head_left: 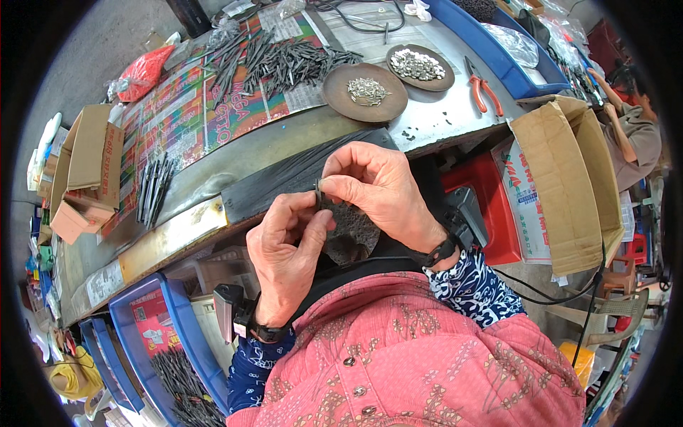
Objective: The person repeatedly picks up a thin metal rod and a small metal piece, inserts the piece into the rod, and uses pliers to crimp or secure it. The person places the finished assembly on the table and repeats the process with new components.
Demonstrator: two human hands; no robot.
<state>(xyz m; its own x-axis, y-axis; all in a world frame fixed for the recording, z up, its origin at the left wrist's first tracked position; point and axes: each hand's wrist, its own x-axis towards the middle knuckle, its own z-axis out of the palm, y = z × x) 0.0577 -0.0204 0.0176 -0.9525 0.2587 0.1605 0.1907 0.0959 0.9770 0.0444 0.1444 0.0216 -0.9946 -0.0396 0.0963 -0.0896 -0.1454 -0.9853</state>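
Note:
My left hand (288, 238) pinches a small, thin dark piece (319, 196) upright between thumb and fingers, over the table's near edge. Against its upper end, the thumb and forefinger of my right hand (384, 188) are pressed together; whatever they grip is too small to make out. Ahead on the table sits a brown round dish (336, 91) of small metal pins (367, 91). Beside it is a second dish (442, 83) with small silvery pieces (417, 64). Many slim black parts (284, 65) lie heaped farther left, with a smaller bunch (154, 188) nearer the edge.
Red-handled pliers (484, 96) lie right of the dishes, near a long blue tray (509, 75). An open cardboard box (562, 188) and a red stool (491, 206) stand at right. Lower left, a blue bin (128, 313) contains black parts. Another person (633, 139) sits far right.

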